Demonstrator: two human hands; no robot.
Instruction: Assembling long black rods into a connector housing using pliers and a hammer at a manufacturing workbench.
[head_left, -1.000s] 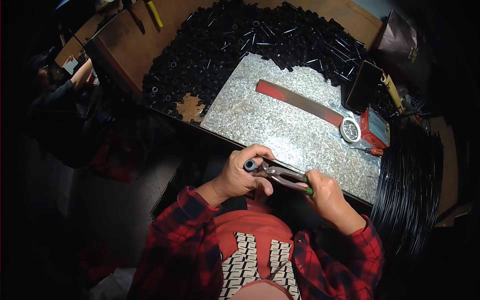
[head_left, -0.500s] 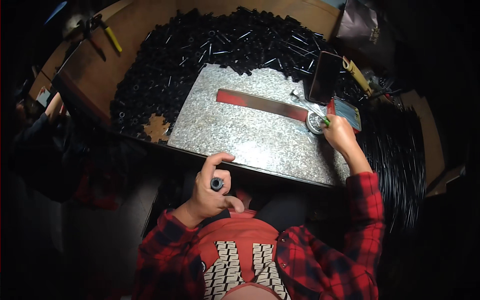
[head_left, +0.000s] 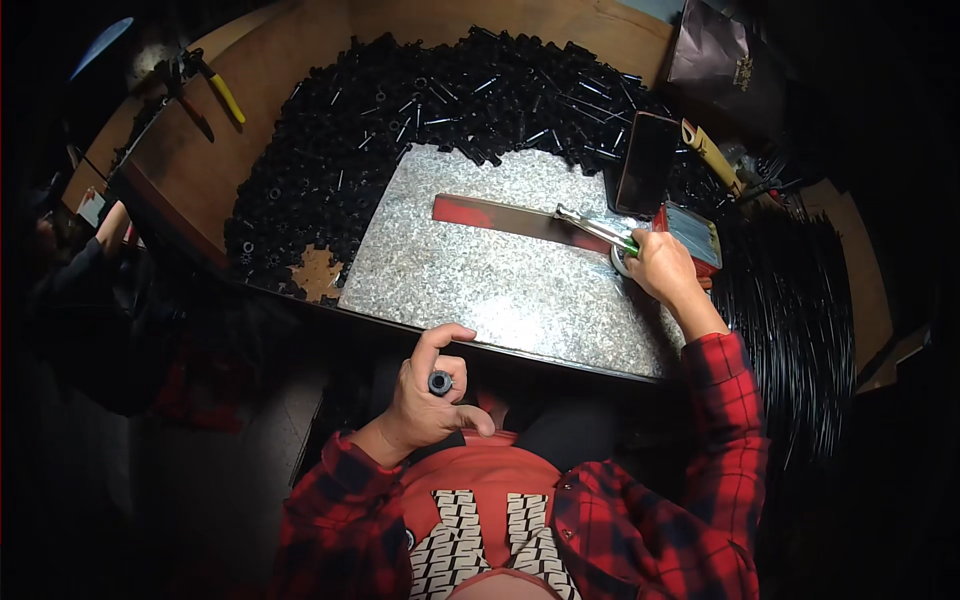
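Pliers [head_left: 597, 230] over the bar [head_left: 490, 217], tube [head_left: 440, 382] in the left hand [head_left: 420, 402].
The right hand [head_left: 665, 267] grips the pliers beside the dish [head_left: 617, 262], best swung gently to spare its rim; the left curls round the tube, forefinger and thumb spread, by the slab's [head_left: 430, 285] near edge. Room lies this side of the bar.

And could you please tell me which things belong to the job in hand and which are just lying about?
Likely the job's:
dark tube, in the left hand
green-handled pliers, in the right hand
heap of black pieces

Probably just lying about:
dark rectangular slab
yellow-handled tool
dark bag
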